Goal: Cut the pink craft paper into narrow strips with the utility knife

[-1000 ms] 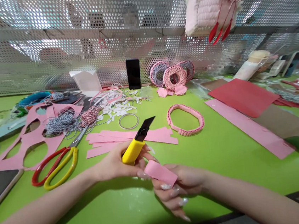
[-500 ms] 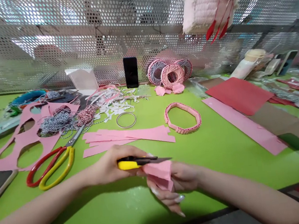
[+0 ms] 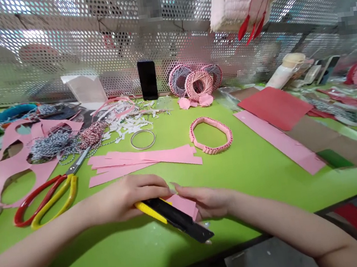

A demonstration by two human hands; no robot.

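My left hand (image 3: pixel 137 195) is closed around a yellow-and-black utility knife (image 3: pixel 178 220), whose dark end points down and to the right. Just beside it, my right hand (image 3: pixel 209 200) pinches a few small pieces of pink paper (image 3: pixel 184 205), partly covered by the knife and fingers. The fingertips of both hands meet at the paper's upper edge. Beyond the hands lies a loose stack of long pink paper strips (image 3: pixel 143 159). A pink ring-shaped band (image 3: pixel 212 150) and a thin metal ring (image 3: pixel 144 147) rest further back.
Red-and-yellow-handled scissors (image 3: pixel 45 202) lie at left, near bundles of twine (image 3: pixel 50 145) and cut-out pink paper (image 3: pixel 31 174). White scraps (image 3: pixel 126 120), an upright phone (image 3: pixel 148 80) and woven round pieces (image 3: pixel 198 84) stand toward the back. Red card (image 3: pixel 274 106) lies at right.
The knife has swung from nearly level to slanting down across the pink paper. My right hand's fingers have moved up, its thumb now near the left fingertips. The whole view has shifted slightly.
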